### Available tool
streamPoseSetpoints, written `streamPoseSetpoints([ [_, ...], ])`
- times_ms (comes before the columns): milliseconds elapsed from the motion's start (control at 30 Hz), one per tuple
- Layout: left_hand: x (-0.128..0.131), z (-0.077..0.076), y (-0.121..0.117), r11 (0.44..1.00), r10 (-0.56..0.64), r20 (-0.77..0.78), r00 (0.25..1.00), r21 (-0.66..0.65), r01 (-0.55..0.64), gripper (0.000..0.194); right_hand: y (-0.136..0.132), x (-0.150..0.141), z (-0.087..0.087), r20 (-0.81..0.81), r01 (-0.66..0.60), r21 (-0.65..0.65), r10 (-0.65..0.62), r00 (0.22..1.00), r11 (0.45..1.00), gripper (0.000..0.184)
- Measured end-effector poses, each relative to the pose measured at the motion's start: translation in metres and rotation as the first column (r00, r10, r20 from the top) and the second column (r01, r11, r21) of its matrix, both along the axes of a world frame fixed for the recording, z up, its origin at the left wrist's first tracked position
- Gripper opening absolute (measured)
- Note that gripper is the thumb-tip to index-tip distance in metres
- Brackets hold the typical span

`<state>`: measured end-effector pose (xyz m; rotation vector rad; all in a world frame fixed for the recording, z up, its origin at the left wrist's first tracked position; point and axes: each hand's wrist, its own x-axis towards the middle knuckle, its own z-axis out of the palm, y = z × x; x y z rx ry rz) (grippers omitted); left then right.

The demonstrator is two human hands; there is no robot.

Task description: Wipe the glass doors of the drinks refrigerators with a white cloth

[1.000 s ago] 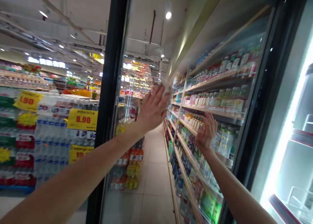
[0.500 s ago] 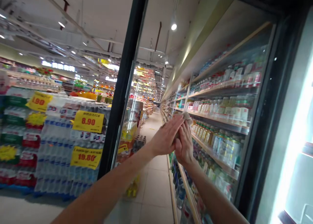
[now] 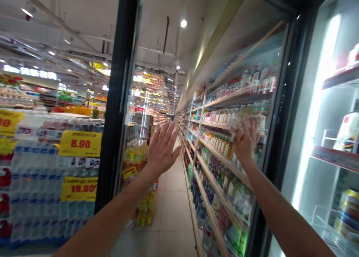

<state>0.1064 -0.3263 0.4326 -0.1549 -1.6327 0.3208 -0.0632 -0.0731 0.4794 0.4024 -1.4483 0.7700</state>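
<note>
An open glass cooler door (image 3: 119, 73) with a dark frame stands in front of me, and the aisle shows through its pane. My left hand (image 3: 163, 149) is raised flat toward the glass on the left side, fingers stretched and thumb apart, with nothing in it. Farther right, my right hand (image 3: 247, 140) presses a pale crumpled cloth (image 3: 238, 130) toward the pane. Motion blurs that hand, and part of the cloth is covered by its fingers.
At right is the lit cooler interior with a shelf edge (image 3: 336, 156) and cans (image 3: 347, 212). Left of the door stand stacked bottle packs (image 3: 36, 189) under yellow price signs (image 3: 80, 143). Bottle-filled shelves (image 3: 221, 144) line the aisle behind the glass.
My hands were together at the cloth and are now apart. The right hand has moved right with the cloth; the left has moved left and spread its fingers. The view has turned right.
</note>
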Motion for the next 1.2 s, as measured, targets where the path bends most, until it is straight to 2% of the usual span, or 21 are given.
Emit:
streamPoseSetpoints([
  [67,-0.003,-0.001,0.002,0.997,0.070,-0.003,0.998,0.016,-0.070,0.052,0.018,-0.017,0.012,0.088,0.008,-0.269,0.017,0.996,0.963,0.047],
  [133,-0.004,-0.001,0.003,0.994,0.109,0.001,0.994,0.020,-0.109,0.052,0.007,-0.013,0.015,0.071,-0.009,-0.287,0.030,0.997,0.958,0.050],
  [233,-0.004,0.000,0.003,0.992,0.124,0.010,0.992,0.017,-0.124,0.050,-0.046,0.021,0.001,-0.108,-0.042,0.073,0.050,0.993,0.996,0.057],
  [300,-0.004,0.000,0.002,0.993,0.120,0.013,0.993,0.014,-0.120,0.050,-0.078,0.043,-0.014,-0.221,-0.029,0.319,0.104,0.970,0.947,0.058],
  [367,-0.004,0.000,0.001,0.993,0.113,0.017,0.993,0.013,-0.114,0.050,-0.086,0.051,-0.025,-0.282,0.013,0.496,0.147,0.948,0.868,0.052],
  [433,-0.003,0.000,0.001,0.994,0.109,0.019,0.994,0.014,-0.109,0.050,-0.066,0.039,-0.029,-0.292,0.046,0.526,0.130,0.947,0.849,0.045],
  [500,-0.004,-0.001,0.001,0.994,0.112,0.021,0.994,0.018,-0.112,0.050,-0.030,0.014,-0.022,-0.230,0.036,0.375,0.055,0.972,0.926,0.043],
  [567,-0.004,-0.001,0.002,0.992,0.121,0.019,0.993,0.023,-0.121,0.051,0.002,-0.010,-0.007,-0.102,0.001,0.085,0.007,0.995,0.996,0.046],
  [633,-0.005,-0.001,0.004,0.991,0.130,0.018,0.991,0.025,-0.130,0.051,0.012,-0.021,0.007,-0.010,-0.018,-0.161,0.017,1.000,0.987,0.050],
  [667,-0.005,-0.001,0.004,0.991,0.132,0.016,0.991,0.024,-0.132,0.052,0.006,-0.018,0.010,-0.008,-0.029,-0.205,0.028,1.000,0.978,0.051],
  [733,-0.005,-0.001,0.004,0.991,0.132,0.014,0.991,0.019,-0.132,0.052,-0.024,0.003,0.007,-0.080,-0.052,-0.082,0.045,0.996,0.995,0.052],
  [767,-0.004,-0.001,0.004,0.991,0.130,0.015,0.991,0.016,-0.130,0.052,-0.044,0.018,0.000,-0.142,-0.054,0.082,0.065,0.988,0.995,0.053],
  [800,-0.004,-0.001,0.003,0.992,0.126,0.019,0.992,0.010,-0.126,0.052,-0.063,0.033,-0.009,-0.197,-0.041,0.258,0.094,0.976,0.965,0.054],
  [867,-0.003,0.000,0.002,0.993,0.115,0.030,0.993,-0.002,-0.115,0.054,-0.092,0.056,-0.028,-0.277,0.019,0.560,0.165,0.947,0.829,0.054],
  [900,-0.002,0.000,0.001,0.994,0.110,0.034,0.993,-0.006,-0.110,0.054,-0.096,0.061,-0.036,-0.290,0.042,0.627,0.182,0.940,0.778,0.053],
  [933,-0.002,0.000,0.001,0.994,0.108,0.035,0.994,-0.008,-0.108,0.054,-0.093,0.060,-0.041,-0.286,0.048,0.643,0.181,0.941,0.765,0.051],
  [967,-0.002,-0.001,0.000,0.994,0.108,0.033,0.994,-0.008,-0.108,0.053,-0.083,0.054,-0.044,-0.265,0.038,0.609,0.158,0.951,0.792,0.050],
  [1000,-0.002,-0.001,0.000,0.994,0.109,0.029,0.994,-0.006,-0.109,0.052,-0.067,0.043,-0.044,-0.226,0.016,0.518,0.119,0.967,0.855,0.049],
  [1067,-0.002,-0.001,0.001,0.994,0.112,0.024,0.993,0.001,-0.112,0.050,-0.028,0.016,-0.037,-0.102,-0.023,0.216,0.046,0.994,0.976,0.050],
  [1133,-0.002,-0.001,0.003,0.994,0.112,0.021,0.994,0.008,-0.112,0.050,0.001,-0.006,-0.028,0.016,-0.029,-0.139,0.031,0.999,0.990,0.053],
  [1200,-0.002,-0.001,0.003,0.994,0.105,0.022,0.994,0.016,-0.105,0.050,0.005,-0.010,-0.027,0.048,-0.035,-0.279,0.051,0.998,0.960,0.055],
])
